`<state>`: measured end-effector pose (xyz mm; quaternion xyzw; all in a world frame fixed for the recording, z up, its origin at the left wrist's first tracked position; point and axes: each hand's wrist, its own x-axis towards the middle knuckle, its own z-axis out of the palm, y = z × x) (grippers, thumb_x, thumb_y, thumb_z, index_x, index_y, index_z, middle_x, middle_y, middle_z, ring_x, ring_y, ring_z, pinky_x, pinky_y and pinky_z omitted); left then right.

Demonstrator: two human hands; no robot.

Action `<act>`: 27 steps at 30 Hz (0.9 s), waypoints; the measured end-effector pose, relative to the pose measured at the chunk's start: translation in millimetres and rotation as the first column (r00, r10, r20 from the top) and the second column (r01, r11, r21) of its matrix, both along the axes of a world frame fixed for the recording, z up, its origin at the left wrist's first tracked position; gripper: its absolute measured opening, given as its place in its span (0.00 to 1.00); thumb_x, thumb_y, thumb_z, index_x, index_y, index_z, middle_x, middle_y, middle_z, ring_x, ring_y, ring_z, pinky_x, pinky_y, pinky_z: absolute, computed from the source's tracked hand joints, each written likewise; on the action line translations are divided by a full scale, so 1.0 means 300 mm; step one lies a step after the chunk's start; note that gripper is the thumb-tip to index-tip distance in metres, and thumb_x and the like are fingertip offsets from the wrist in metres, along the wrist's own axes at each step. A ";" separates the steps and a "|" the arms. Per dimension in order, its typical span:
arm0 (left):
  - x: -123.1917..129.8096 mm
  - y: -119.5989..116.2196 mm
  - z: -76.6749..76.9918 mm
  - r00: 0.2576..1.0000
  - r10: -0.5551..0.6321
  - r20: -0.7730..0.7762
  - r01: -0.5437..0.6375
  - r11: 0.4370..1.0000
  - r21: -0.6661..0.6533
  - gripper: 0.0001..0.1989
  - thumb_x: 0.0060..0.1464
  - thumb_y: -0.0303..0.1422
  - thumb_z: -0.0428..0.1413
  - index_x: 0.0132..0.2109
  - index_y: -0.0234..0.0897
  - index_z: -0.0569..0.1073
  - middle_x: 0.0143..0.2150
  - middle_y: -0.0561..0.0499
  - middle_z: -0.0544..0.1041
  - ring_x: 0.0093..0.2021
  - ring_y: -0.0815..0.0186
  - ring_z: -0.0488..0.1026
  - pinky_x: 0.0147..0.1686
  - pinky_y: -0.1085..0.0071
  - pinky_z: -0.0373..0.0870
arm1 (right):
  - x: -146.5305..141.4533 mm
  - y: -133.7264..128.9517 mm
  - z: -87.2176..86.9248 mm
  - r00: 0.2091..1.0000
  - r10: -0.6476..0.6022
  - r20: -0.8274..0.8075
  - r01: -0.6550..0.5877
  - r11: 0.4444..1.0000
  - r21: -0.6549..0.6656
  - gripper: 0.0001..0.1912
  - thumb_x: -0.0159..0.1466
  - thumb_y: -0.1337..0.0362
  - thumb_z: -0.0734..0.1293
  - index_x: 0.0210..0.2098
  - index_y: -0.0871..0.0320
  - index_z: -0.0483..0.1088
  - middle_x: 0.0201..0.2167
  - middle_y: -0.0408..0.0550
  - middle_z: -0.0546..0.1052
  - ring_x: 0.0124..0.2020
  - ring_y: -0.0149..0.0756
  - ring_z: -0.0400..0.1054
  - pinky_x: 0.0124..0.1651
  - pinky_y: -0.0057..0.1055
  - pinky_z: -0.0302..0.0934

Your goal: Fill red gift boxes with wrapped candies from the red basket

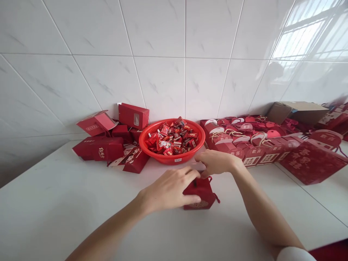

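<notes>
A small dark red box with a red cord stands on the white table, in front of the candy basket. My left hand grips it from the left, thumb on the near side and fingers over the top. Just behind the box, my right hand has its fingers curled down by the box's far edge; whatever its fingertips hold, if anything, is hidden. Beyond both hands, an orange-red plastic basket holds many red-wrapped candies.
Several red boxes lie jumbled at the left by the tiled wall. Rows of red gift boxes with cords fill the right side, with a larger red box in front. Behind them sits a brown cardboard box.
</notes>
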<state>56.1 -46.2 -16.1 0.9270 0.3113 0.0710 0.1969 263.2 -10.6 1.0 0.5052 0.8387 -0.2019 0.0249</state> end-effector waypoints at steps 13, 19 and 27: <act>-0.006 0.050 -0.030 0.991 0.132 -0.017 -0.134 0.977 -0.164 0.19 0.57 0.49 0.60 0.47 0.42 0.77 0.55 0.45 0.71 0.49 0.54 0.76 0.47 0.62 0.71 | 0.097 -0.016 0.060 0.993 0.027 -0.113 -0.040 0.993 -0.111 0.04 0.55 0.63 0.70 0.28 0.56 0.76 0.29 0.47 0.79 0.31 0.38 0.72 0.29 0.30 0.60; -0.021 0.080 -0.034 0.979 0.200 -0.049 -0.205 0.938 -0.278 0.23 0.56 0.53 0.57 0.51 0.44 0.76 0.51 0.46 0.71 0.44 0.57 0.76 0.39 0.67 0.71 | 0.085 0.031 -0.012 0.994 -0.009 -0.107 -0.006 0.991 -0.133 0.12 0.49 0.55 0.76 0.18 0.56 0.74 0.21 0.45 0.76 0.22 0.33 0.67 0.23 0.28 0.54; -0.054 0.081 -0.017 0.952 0.292 -0.091 -0.305 0.927 -0.216 0.21 0.56 0.52 0.56 0.48 0.44 0.79 0.49 0.46 0.72 0.44 0.55 0.76 0.37 0.68 0.72 | 0.018 0.104 -0.091 0.998 0.055 -0.016 -0.057 0.981 -0.187 0.11 0.51 0.65 0.74 0.35 0.56 0.79 0.35 0.45 0.81 0.34 0.37 0.73 0.30 0.27 0.62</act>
